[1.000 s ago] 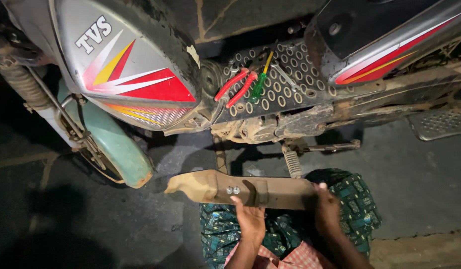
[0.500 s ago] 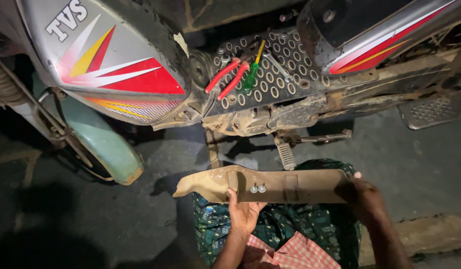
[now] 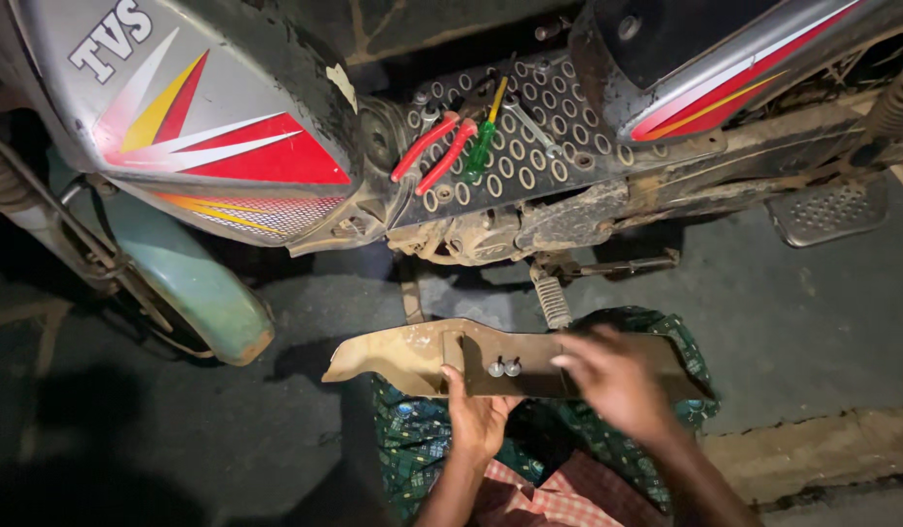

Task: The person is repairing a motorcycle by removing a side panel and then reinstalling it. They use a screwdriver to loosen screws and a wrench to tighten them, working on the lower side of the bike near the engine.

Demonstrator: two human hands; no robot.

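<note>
Crossing over the brown panel (image 3: pixel 412 353), the right hand (image 3: pixel 617 381) has left its far end, fingers loose, blurred. Left hand (image 3: pixel 479 418) still grips the panel's near edge under two bolts (image 3: pixel 504 368). Pliers (image 3: pixel 434 152) lie above, on the motorbike (image 3: pixel 227 127).

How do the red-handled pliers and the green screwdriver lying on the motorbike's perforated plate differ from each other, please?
The red-handled pliers show two red grips spread in a narrow V; the green screwdriver has one straight green handle with a yellow end. The pliers lie left of the screwdriver and look longer and bulkier. Both rest at a similar slant on the perforated plate, untouched by the left hand or right hand, which are at the brown metal panel.
</note>
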